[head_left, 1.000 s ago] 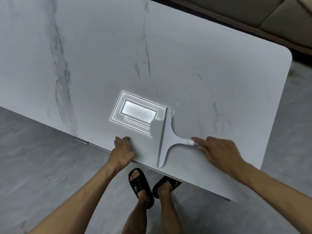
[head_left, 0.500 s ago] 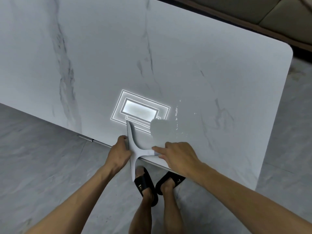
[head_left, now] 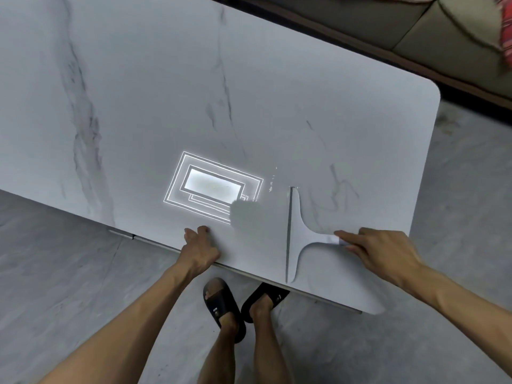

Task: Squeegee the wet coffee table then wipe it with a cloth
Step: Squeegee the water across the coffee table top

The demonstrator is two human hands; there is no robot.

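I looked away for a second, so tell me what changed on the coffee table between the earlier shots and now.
The right-hand grip, holding the squeegee throughout, swept it left to the near edge beside the left-hand grip, then carried it back to the right. Nothing was let go. The left-hand grip kept gripping the coffee table at its near edge.

tiny illegible white print on the black sandals (head_left: pixel 219 302)
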